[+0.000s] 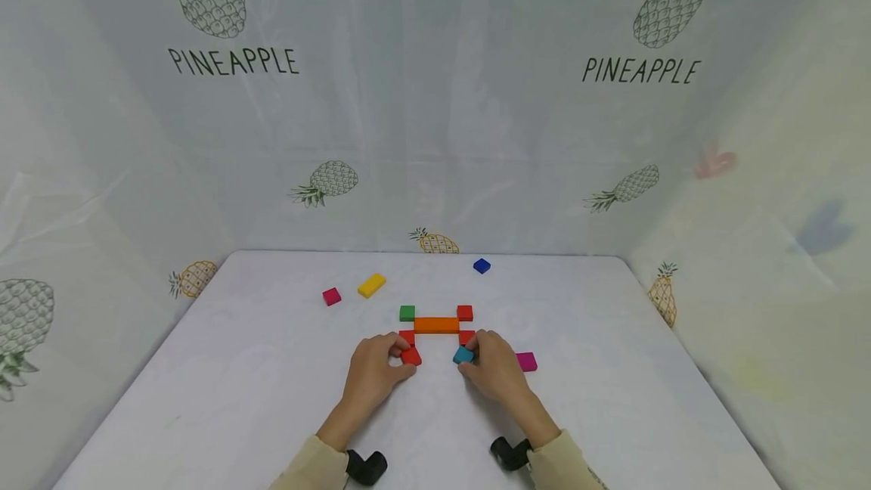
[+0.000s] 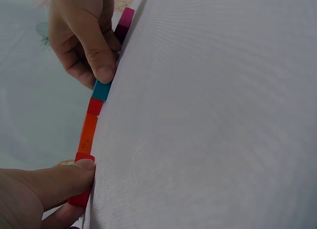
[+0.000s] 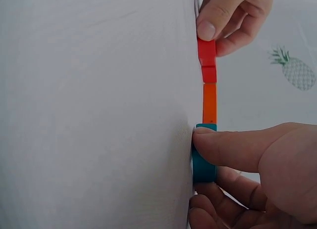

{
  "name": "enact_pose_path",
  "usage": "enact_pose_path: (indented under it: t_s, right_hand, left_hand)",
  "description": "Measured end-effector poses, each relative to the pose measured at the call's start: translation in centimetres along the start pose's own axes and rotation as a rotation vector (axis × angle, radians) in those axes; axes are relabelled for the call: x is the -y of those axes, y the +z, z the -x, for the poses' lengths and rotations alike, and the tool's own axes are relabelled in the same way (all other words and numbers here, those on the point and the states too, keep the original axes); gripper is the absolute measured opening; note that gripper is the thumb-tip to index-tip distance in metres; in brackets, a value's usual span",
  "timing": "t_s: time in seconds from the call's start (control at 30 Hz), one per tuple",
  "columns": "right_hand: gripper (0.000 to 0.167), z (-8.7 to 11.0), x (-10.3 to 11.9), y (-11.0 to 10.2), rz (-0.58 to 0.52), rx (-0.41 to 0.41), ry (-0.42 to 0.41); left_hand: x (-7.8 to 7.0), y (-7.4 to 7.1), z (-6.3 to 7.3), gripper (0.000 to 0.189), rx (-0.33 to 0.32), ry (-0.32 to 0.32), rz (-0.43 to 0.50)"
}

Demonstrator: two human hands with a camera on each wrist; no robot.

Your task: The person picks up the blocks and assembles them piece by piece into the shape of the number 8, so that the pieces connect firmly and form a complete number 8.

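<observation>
With thumb and fingers, my left hand pinches a red block, which lies at an angle just below another red block. My right hand pinches a teal block, turned a little, close below a red block on the right side. Between the two sides lies a long orange block. A green block sits at its upper left corner and a red block at its upper right. In the right wrist view the thumb presses the near face of the teal block.
A magenta block lies just right of my right hand. Farther back on the white table are a crimson block, a yellow block and a blue block. A pineapple-print curtain stands behind the table.
</observation>
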State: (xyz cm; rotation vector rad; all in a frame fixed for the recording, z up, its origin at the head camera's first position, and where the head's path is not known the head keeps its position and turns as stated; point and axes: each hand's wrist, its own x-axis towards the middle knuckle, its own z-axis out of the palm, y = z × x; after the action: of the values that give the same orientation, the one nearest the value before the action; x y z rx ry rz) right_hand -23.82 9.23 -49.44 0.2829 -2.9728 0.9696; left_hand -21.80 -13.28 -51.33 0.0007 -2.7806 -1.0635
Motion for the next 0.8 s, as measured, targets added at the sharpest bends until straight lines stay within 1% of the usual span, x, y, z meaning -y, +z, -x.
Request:
enact_pose_path:
  t_s: [0.23, 0.6, 0.8]
  right_hand:
    - [0.036, 0.03, 0.15, -0.08, -0.007, 0.005, 0.004]
    - [0.036, -0.08, 0.05, 0.05, -0.004, 0.009, 0.007]
    - [0.037, 0.00, 0.07, -0.02, -0.010, 0.009, 0.007]
  left_hand:
    - [0.08, 0.02, 0.01, 0.032, -0.002, 0.001, 0.012]
    - [0.18, 0.23, -0.12, 0.032, -0.012, 0.000, -0.002]
    - [0.13, 0.14, -0.11, 0.032, -0.005, 0.015, 0.003]
